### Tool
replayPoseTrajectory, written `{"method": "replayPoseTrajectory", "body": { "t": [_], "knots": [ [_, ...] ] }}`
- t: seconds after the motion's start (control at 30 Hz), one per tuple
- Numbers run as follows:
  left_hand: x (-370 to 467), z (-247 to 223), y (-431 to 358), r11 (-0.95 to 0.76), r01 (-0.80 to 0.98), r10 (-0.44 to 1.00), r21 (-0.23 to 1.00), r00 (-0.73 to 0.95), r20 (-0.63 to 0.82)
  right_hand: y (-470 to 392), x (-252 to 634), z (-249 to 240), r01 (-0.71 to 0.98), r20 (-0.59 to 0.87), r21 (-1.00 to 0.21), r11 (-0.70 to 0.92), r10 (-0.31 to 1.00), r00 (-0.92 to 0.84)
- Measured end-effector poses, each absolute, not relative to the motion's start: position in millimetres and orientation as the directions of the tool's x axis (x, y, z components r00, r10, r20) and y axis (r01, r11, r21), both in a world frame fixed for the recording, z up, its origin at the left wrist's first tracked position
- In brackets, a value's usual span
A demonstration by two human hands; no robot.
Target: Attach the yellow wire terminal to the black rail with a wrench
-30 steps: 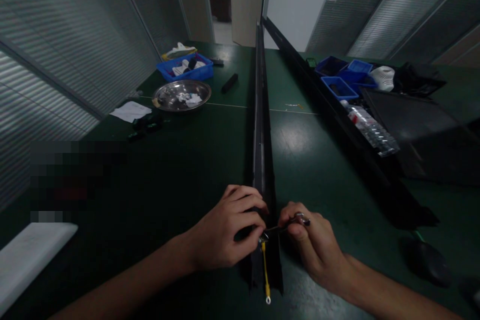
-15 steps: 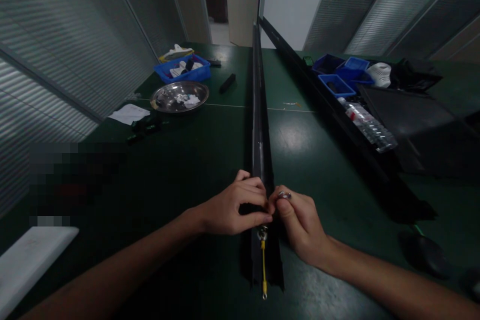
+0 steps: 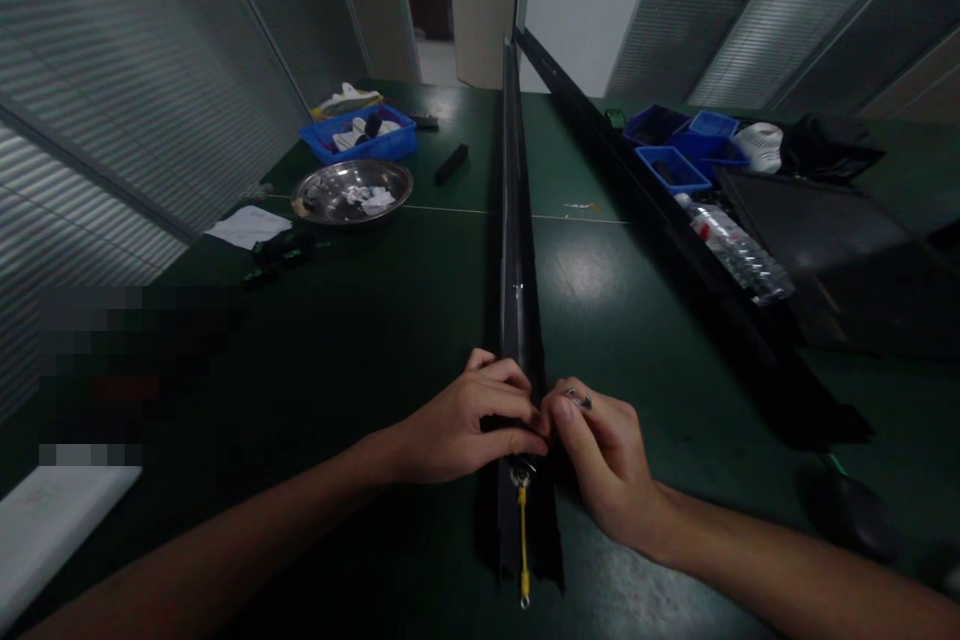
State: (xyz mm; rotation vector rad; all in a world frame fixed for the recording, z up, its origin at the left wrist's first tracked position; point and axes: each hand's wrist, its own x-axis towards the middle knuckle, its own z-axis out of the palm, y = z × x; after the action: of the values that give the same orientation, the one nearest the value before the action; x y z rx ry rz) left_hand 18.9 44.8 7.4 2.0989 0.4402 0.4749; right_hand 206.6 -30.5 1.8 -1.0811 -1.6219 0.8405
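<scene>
Fingers [image 3: 516, 442] on the left hand [image 3: 457, 425] are curled over the black rail [image 3: 513, 220], can't really tell if the tips have hold of anything. The right hand [image 3: 604, 455] is closed around a small metal tool [image 3: 578, 399] just beside. Yellow wire [image 3: 524, 540] runs along the rail's near end, on a green table [image 3: 600, 320].

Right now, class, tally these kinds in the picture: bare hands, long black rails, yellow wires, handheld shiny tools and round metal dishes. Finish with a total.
Hands: 2 (left hand, right hand)
Long black rails: 2 (middle rail, right-side rail)
Yellow wire: 1
Shiny tool: 1
Round metal dish: 1
Total: 7
</scene>
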Motion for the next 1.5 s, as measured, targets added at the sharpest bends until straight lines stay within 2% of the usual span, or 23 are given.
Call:
{"method": "replayPoseTrajectory", "body": {
  "t": [0.27,0.6,0.93,1.5],
  "knots": [
    [18.8,7.7,43.3,-0.517,0.121,0.465,0.847,0.871,0.159,-36.4,209.5,-1.6,0.331,0.459,-0.806,0.491,0.871,-0.175],
    [17.7,7.8,44.6,-0.544,0.119,0.407,0.830,0.903,0.137,-47.2,216.1,1.4,0.416,0.532,-0.711,0.567,0.821,-0.210],
    [16.2,8.5,45.7,-0.537,0.112,0.384,0.836,0.915,0.123,-59.4,212.7,2.3,0.432,0.571,-0.681,0.591,0.798,-0.192],
    [15.5,6.5,47.1,-0.514,0.094,0.371,0.853,0.921,0.122,-75.1,216.4,4.2,0.462,0.515,-0.714,0.527,0.841,-0.165]
  ]
}}
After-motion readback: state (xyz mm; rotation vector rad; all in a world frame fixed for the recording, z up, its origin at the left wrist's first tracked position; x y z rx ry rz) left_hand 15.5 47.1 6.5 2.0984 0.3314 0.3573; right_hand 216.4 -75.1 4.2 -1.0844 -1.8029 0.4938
